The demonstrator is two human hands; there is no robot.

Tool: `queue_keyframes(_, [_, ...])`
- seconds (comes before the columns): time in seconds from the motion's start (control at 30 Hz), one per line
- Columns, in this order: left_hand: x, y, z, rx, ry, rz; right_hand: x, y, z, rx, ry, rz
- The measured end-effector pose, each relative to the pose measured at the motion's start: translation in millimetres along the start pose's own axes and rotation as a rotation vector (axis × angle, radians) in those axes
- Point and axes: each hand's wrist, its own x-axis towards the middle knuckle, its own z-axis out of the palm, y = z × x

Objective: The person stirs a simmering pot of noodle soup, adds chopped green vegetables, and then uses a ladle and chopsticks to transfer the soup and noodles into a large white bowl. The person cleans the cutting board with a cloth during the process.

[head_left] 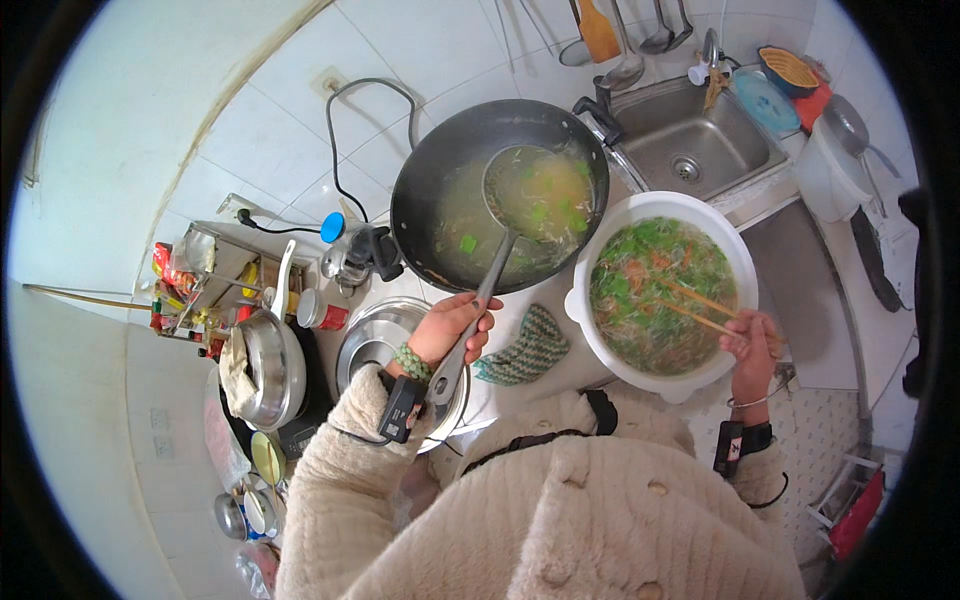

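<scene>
My left hand (pixel 452 328) is wrapped round the handle of a large ladle (pixel 494 262). The ladle's bowl lies in the broth of a dark wok (pixel 420 190), where green leaf pieces and pale strands float. With my right hand (pixel 750 345) I grip a pair of wooden chopsticks (pixel 705 308). Their tips reach into the soup (pixel 640 290), which has noodle-like strands, green leaves and orange shreds. A white basin (pixel 600 350) with side handles holds that soup, to the right of the wok. Between wok and basin, nearer to me, lies a green and white knitted cloth (pixel 528 348).
Behind the basin is a steel sink (pixel 690 140) with a tap. Ladles and a wooden spatula (pixel 598 32) hang on the tiled wall. At left stand a lidded steel pan (pixel 275 370), a spice rack (pixel 205 275) and a jar (pixel 320 310). A black cord (pixel 335 130) runs down behind the wok.
</scene>
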Motion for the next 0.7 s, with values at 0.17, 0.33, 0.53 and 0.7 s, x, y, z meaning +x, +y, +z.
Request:
queue_keyframes(0.17, [-2.0, -5.3, -3.5, -0.117, -0.08, 0.024, 1.1, -0.4, -0.1, -0.04, -0.035, 0.019])
queue_keyframes(0.33, [-15.1, -8.4, -11.8, -0.224, -0.09, 0.062, 1.7, 0.8, 2.6, -0.029, -0.047, 0.013])
queue_keyframes(0.53, [-45.8, 6.7, -30.2, -0.067, 0.06, 0.117, 5.4, 8.2, 4.6, 0.016, -0.015, 0.045])
queue_keyframes(0.7, [-70.2, 28.4, -43.5, 0.289, 0.371, 0.123, 6.6, 13.5, 3.1, 0.0, -0.07, 0.037])
